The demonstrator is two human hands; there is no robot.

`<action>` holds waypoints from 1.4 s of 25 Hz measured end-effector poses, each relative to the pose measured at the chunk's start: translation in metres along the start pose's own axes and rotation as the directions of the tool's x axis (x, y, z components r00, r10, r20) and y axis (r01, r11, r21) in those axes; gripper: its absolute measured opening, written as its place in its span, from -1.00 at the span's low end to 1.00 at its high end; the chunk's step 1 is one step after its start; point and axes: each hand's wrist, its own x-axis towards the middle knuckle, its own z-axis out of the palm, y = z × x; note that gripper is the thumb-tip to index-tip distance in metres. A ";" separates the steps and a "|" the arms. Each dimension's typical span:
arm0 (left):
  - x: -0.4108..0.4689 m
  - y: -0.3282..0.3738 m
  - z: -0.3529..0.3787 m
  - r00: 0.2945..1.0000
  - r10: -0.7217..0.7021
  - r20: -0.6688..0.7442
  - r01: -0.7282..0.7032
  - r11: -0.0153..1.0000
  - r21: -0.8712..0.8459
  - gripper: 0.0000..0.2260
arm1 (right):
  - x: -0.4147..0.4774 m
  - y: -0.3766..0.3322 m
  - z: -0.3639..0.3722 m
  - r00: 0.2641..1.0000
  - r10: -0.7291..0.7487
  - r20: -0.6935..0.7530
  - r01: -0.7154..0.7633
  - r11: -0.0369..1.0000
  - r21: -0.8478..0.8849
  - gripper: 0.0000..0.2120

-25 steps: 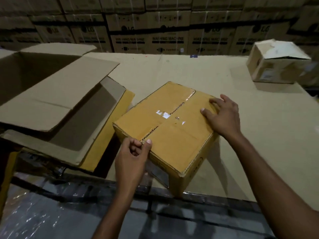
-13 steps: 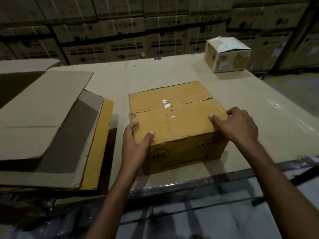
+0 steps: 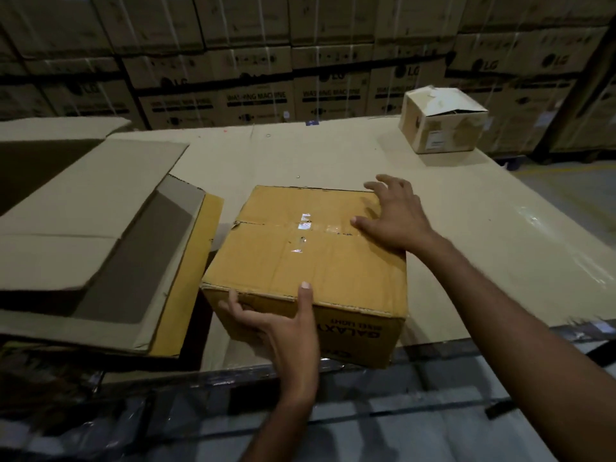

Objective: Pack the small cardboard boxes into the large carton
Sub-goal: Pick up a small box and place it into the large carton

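A: Hands?
B: Left hand [image 3: 283, 331] grips the near top edge of the yellow box [image 3: 300, 261]; right hand [image 3: 396, 218] lies spread on its lid.
A: The box?
B: At the near edge of the worktop [image 3: 473, 215], taped seam running left-right (print upside-down to us), just right of the open large carton [image 3: 100, 221].

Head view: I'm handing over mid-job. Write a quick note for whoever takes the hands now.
Left hand: grips the near edge of the yellow taped cardboard box, thumb on top.
Right hand: open, spread on its top, far right.
The box sits at the near edge of the cardboard-covered table, right of the large brown open carton.
A pale small cardboard box stands far right.
Done: neither box packed. Left: both into the carton.
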 end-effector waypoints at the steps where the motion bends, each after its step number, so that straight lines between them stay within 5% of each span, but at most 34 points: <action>1: -0.010 -0.001 0.004 0.999 -0.022 0.046 0.023 0.999 -0.030 0.03 | 0.018 0.002 0.003 0.997 -0.010 0.077 0.011 1.000 -0.013 -0.19; 4: -0.006 0.009 0.006 0.995 -0.007 0.097 0.008 1.000 -0.019 0.01 | 0.049 0.008 0.001 0.966 0.022 0.257 -0.003 0.997 -0.074 -0.09; 7: 0.047 0.023 -0.009 0.988 -0.034 0.153 0.027 0.998 0.048 -0.14 | 0.044 0.015 -0.013 0.965 0.107 0.239 -0.092 0.993 -0.071 -0.22; 14: 0.063 0.035 -0.050 0.946 -0.227 0.230 0.214 0.974 0.080 -0.14 | -0.051 0.023 0.003 0.949 0.191 0.251 -0.271 0.901 0.338 -0.41; 22: 0.115 0.067 -0.069 0.892 -0.122 0.436 0.027 0.976 0.217 -0.37 | -0.099 0.000 0.013 0.968 0.163 0.189 -0.242 0.804 0.543 -0.27; 35: 0.086 0.041 -0.115 0.824 -0.043 0.564 -0.042 0.990 0.135 -0.25 | -0.139 -0.022 0.025 0.923 0.364 0.125 -0.349 0.654 0.671 -0.45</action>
